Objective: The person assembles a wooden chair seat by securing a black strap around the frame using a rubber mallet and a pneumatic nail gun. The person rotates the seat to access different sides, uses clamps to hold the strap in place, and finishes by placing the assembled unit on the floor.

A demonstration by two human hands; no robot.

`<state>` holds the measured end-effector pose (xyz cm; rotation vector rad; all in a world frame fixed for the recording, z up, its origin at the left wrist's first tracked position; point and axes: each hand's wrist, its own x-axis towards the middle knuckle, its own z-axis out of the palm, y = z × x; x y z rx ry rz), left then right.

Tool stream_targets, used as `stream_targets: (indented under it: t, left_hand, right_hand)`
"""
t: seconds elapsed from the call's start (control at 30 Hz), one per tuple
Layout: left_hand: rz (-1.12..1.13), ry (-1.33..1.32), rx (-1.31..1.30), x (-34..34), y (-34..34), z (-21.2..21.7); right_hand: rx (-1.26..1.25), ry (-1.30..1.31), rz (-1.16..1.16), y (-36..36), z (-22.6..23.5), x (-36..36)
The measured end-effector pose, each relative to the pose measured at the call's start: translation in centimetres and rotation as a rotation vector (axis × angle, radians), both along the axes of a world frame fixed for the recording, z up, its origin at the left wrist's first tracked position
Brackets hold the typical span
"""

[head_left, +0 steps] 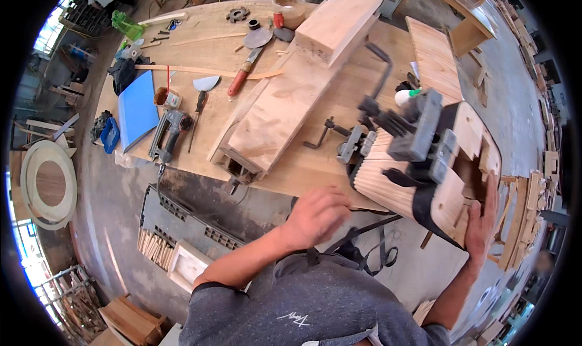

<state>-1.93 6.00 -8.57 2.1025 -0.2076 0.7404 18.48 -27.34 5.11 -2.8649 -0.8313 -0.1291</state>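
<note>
In the head view, your ribbed wooden piece (448,202) sits at the table's (294,167) right end, slats (377,179) running left to right, hollow side facing right; its long axis is unclear. Your right hand (480,231) touches it, fingers extended, thumb apart; your left hand (316,217) curls nearby, grip indiscernible.

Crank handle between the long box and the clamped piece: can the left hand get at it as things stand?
Probably yes: bare tabletop lies between the left hand and the crank handle, with nothing seen blocking.
</note>
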Motion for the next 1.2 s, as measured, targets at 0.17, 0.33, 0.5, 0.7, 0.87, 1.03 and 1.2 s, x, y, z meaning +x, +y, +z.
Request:
stream_targets:
  t: [0.17, 0.33, 0.5, 0.7, 0.87, 1.03, 1.2]
  left_hand:
    - [0.275, 0.121, -0.119, -3.3, 7.3, -3.1]
    - [0.737, 0.22, -0.229, -6.7, 16.2, -6.9]
    - [1.159, 0.457, 0.243, -12.3, 30.3, -14.1]
    - [1.036, 1.125, 0.381, -16.7, 40.2, -19.9]
    - [0.933, 1.378, 0.554, -17.2, 43.4, -20.5]
    - [1.081, 1.104, 0.201, -18.0, 39.7, -17.1]
    - [1.105, 0.705, -0.15, -23.9, 35.2, -11.6]
  right_hand:
    - [0.152, 0.059, -0.022, -0.5, -0.4, 0.2]
    - [0.192, 0.08, 0.002, -1.3, -1.1, 0.6]
    - [0.254, 0.072, -0.029, -2.0, -1.7, 0.5]
    - [0.255, 0.036, -0.148, 0.9, -0.8, -0.2]
    - [0.213, -0.009, -0.094, 1.1, 0.8, -0.3]
    - [0.219, -0.015, -0.12, 0.8, 0.1, -0.5]
    - [0.429, -0.024, -0.057, -0.3, -0.2, -0.2]
